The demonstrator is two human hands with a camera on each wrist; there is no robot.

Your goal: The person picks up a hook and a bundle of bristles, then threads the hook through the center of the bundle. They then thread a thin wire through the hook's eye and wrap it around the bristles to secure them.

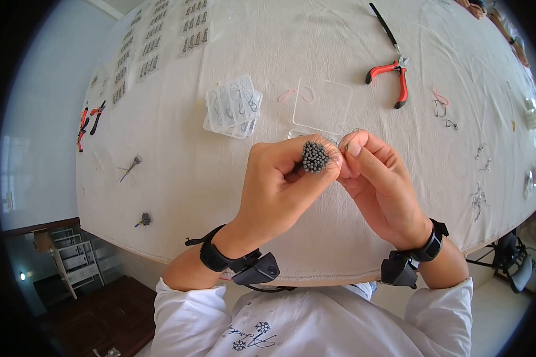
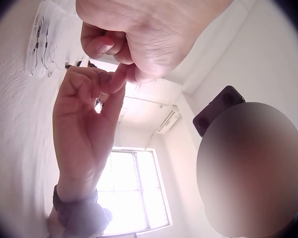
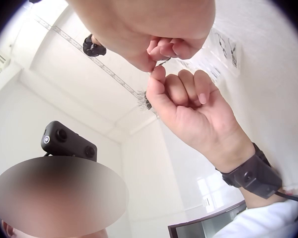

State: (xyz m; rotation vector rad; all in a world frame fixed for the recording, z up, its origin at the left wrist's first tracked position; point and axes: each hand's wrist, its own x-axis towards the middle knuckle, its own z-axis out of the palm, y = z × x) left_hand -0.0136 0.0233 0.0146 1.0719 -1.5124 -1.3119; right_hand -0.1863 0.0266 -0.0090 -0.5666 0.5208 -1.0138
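Observation:
My left hand [image 1: 275,184] grips a bundle of thin grey round-tipped wires [image 1: 315,157], whose tips face up, with fine strands fanning out beside it. My right hand [image 1: 380,184] meets it at the fingertips, thumb and forefinger pinching a small thin wire piece [image 1: 346,147]. In the right wrist view this dark wire piece [image 3: 164,62] runs between both hands' fingertips; its exact kind I cannot tell. The grey bundle [image 3: 146,100] shows there behind the left hand [image 3: 198,109]. Just beyond the hands lies a clear plastic lid [image 1: 323,102].
Stacked clear boxes [image 1: 233,107] hold looped dark wire pieces. Red-handled cutters [image 1: 403,80] and a slim black tool [image 1: 383,25] lie at the far right. Bagged small parts [image 1: 195,27] lie at the far left, with more pliers [image 1: 89,125]. Small bundles [image 1: 144,220] rest on the cloth.

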